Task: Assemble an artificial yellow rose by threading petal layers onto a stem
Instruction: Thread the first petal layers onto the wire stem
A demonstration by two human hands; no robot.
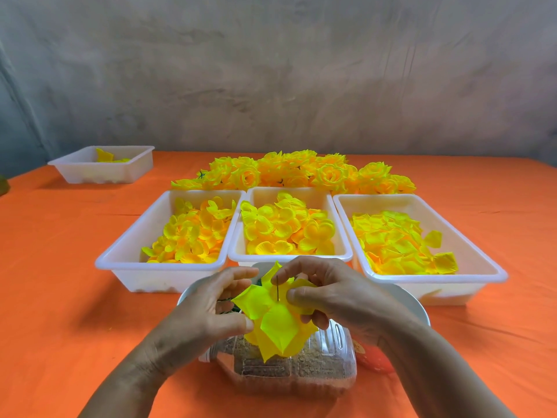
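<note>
Petal layer (275, 324) hung between the two grips over the orange surface (60, 297), pierced by the thin stem (277, 289); left grip (211, 309) pinched its left edge, right grip (334, 297) pinched its right side by the stem.

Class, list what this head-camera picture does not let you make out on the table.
Head view: stem below its tip, covered by the petal layer that the left hand and right hand pinch.
Head view: contents of the white bowl, behind both hands.
Head view: red object, under the right forearm.
Head view: green thing, cut by the left edge.
</note>
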